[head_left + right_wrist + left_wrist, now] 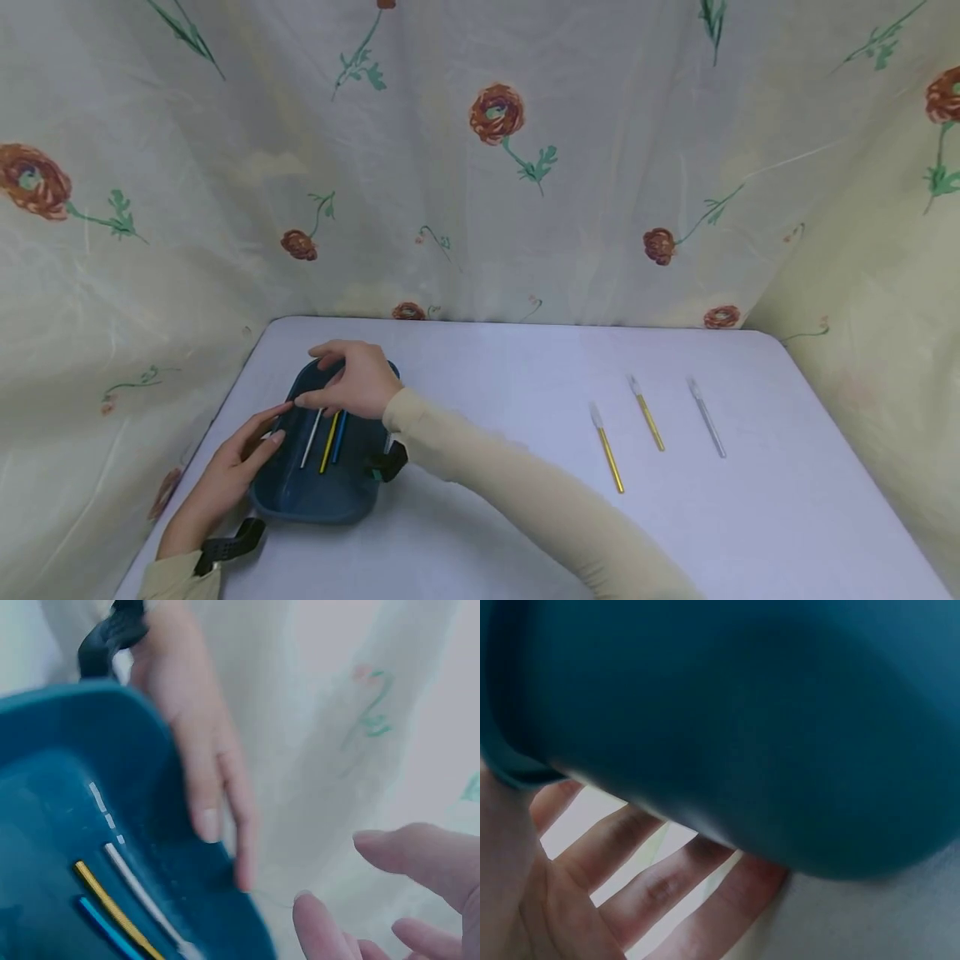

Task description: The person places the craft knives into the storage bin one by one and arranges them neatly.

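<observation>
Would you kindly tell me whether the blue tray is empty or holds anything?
Not empty: in the head and right wrist views, a silver rod, a gold rod and a blue rod lie inside the tray.

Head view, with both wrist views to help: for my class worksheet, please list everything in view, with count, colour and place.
tray: 1, dark blue, left side of table
silver stick: 1, silver, in tray
yellow stick: 1, gold-yellow, in tray
blue stick: 1, blue, in tray
gold tools: 2, gold with clear tips, right side of table
silver tool: 1, silver with clear tip, right of gold tools
table: 1, white, under everything
flowered cloth: cream, red-brown flowers, behind and beside table
wrist devices: 2, black, at wrists
sleeves: 2, beige, on arms
hands: 2, left at tray's side, right above tray
</observation>
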`<move>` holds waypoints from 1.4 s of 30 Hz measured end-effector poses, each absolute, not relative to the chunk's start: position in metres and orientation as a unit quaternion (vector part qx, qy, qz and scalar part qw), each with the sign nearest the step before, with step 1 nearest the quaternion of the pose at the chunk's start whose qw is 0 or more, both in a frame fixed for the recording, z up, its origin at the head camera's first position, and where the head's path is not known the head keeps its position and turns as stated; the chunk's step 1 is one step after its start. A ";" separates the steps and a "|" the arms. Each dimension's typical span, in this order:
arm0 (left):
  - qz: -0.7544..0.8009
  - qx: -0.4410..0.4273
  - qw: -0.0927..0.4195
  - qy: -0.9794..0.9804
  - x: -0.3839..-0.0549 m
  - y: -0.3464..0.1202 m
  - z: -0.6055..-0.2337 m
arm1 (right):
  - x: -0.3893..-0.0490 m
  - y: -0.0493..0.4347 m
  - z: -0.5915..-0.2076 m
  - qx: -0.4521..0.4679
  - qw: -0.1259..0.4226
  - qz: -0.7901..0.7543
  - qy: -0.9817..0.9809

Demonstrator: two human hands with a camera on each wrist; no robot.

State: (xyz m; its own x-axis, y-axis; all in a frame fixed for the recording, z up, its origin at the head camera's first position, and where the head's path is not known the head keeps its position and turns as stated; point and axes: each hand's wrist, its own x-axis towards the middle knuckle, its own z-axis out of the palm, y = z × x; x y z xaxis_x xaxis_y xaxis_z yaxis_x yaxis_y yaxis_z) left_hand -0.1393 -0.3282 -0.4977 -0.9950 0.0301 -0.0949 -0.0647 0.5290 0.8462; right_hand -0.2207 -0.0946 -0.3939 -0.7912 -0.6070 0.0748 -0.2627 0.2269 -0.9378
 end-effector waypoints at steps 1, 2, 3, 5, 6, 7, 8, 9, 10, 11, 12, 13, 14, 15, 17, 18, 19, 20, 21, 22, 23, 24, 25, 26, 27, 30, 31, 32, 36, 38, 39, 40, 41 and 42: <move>0.485 -0.009 0.048 0.873 -0.139 -0.328 -0.498 | -0.220 -0.090 -0.391 -0.285 0.157 -0.560 0.762; 0.485 -0.008 0.048 0.873 -0.139 -0.328 -0.498 | -0.220 -0.086 -0.388 -0.286 0.156 -0.566 0.757; 0.485 -0.006 0.047 0.873 -0.139 -0.329 -0.498 | -0.219 -0.081 -0.385 -0.288 0.155 -0.571 0.753; 0.485 -0.004 0.045 0.873 -0.139 -0.329 -0.498 | -0.218 -0.073 -0.381 -0.291 0.154 -0.578 0.747; 0.486 -0.003 0.045 0.873 -0.139 -0.329 -0.498 | -0.217 -0.069 -0.379 -0.293 0.151 -0.579 0.746; 0.486 -0.002 0.045 0.873 -0.139 -0.329 -0.498 | -0.216 -0.066 -0.377 -0.296 0.147 -0.578 0.746; 0.487 -0.001 0.045 0.872 -0.139 -0.329 -0.498 | -0.215 -0.062 -0.376 -0.300 0.142 -0.576 0.747; 0.487 -0.001 0.045 0.872 -0.138 -0.329 -0.498 | -0.215 -0.059 -0.374 -0.305 0.137 -0.575 0.747; 0.488 -0.002 0.046 0.872 -0.139 -0.329 -0.498 | -0.214 -0.056 -0.374 -0.311 0.132 -0.575 0.745; 0.488 -0.003 0.046 0.872 -0.139 -0.329 -0.498 | -0.214 -0.053 -0.373 -0.316 0.127 -0.576 0.743; 0.488 -0.004 0.045 0.872 -0.139 -0.329 -0.498 | -0.213 -0.050 -0.372 -0.321 0.120 -0.575 0.743; 0.488 -0.005 0.044 0.872 -0.139 -0.329 -0.498 | -0.213 -0.048 -0.372 -0.326 0.116 -0.577 0.740; 0.488 -0.006 0.044 0.872 -0.139 -0.329 -0.499 | -0.212 -0.045 -0.371 -0.329 0.113 -0.581 0.736; 0.489 -0.007 0.044 0.871 -0.139 -0.328 -0.499 | -0.212 -0.043 -0.371 -0.332 0.110 -0.583 0.733; 0.489 -0.010 0.043 0.871 -0.139 -0.327 -0.499 | -0.211 -0.038 -0.371 -0.336 0.100 -0.583 0.733; 0.489 -0.010 0.043 0.871 -0.139 -0.327 -0.500 | -0.211 -0.036 -0.371 -0.338 0.094 -0.579 0.736; 0.490 -0.011 0.043 0.871 -0.139 -0.326 -0.500 | -0.210 -0.034 -0.371 -0.340 0.088 -0.576 0.738; 0.490 -0.010 0.042 0.870 -0.139 -0.326 -0.500 | -0.210 -0.032 -0.371 -0.342 0.080 -0.571 0.742; 0.491 -0.011 0.040 0.870 -0.139 -0.326 -0.501 | -0.210 -0.030 -0.371 -0.344 0.072 -0.565 0.746; 0.490 -0.012 0.038 0.871 -0.139 -0.325 -0.501 | -0.209 -0.028 -0.371 -0.345 0.066 -0.561 0.749; 0.491 -0.012 0.036 0.870 -0.139 -0.325 -0.502 | -0.209 -0.027 -0.371 -0.346 0.061 -0.559 0.751; 0.491 -0.012 0.035 0.870 -0.139 -0.325 -0.502 | -0.209 -0.025 -0.370 -0.347 0.058 -0.558 0.752; 0.492 -0.012 0.033 0.870 -0.139 -0.325 -0.502 | -0.209 -0.023 -0.370 -0.347 0.056 -0.557 0.752; 0.491 -0.012 0.032 0.870 -0.139 -0.324 -0.502 | -0.209 -0.021 -0.370 -0.347 0.054 -0.556 0.753; 0.492 -0.013 0.032 0.870 -0.139 -0.324 -0.502 | -0.208 -0.020 -0.370 -0.345 0.053 -0.555 0.755; 0.493 -0.018 0.036 0.869 -0.139 -0.324 -0.500 | -0.208 -0.014 -0.370 -0.337 0.052 -0.554 0.759; 0.492 -0.020 0.038 0.869 -0.139 -0.325 -0.500 | -0.207 -0.012 -0.371 -0.334 0.052 -0.555 0.760; 0.493 -0.021 0.040 0.869 -0.139 -0.325 -0.499 | -0.207 -0.010 -0.372 -0.331 0.052 -0.556 0.761; 0.492 -0.026 0.044 0.869 -0.139 -0.326 -0.499 | -0.204 0.001 -0.374 -0.319 0.054 -0.563 0.761; 0.492 -0.029 0.044 0.869 -0.139 -0.326 -0.498 | -0.203 0.007 -0.376 -0.312 0.053 -0.565 0.762; 0.492 -0.031 0.045 0.869 -0.138 -0.327 -0.499 | -0.202 0.010 -0.377 -0.310 0.052 -0.567 0.762; 0.492 -0.032 0.046 0.869 -0.139 -0.326 -0.499 | -0.202 0.014 -0.379 -0.307 0.052 -0.571 0.760; 0.492 -0.033 0.048 0.869 -0.139 -0.326 -0.499 | -0.202 0.017 -0.380 -0.304 0.052 -0.575 0.758; 0.492 -0.034 0.049 0.869 -0.139 -0.326 -0.500 | -0.201 0.021 -0.382 -0.300 0.053 -0.580 0.755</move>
State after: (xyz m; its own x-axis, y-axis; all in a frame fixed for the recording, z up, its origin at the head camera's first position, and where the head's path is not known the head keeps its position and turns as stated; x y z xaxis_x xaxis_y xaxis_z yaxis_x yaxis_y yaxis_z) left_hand -0.1389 -0.3263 -0.4998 -0.9929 -0.0119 -0.1184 -0.1077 0.5133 0.8514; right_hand -0.2014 0.0214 -0.3823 -0.8143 -0.5145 0.2687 -0.3925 0.1470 -0.9079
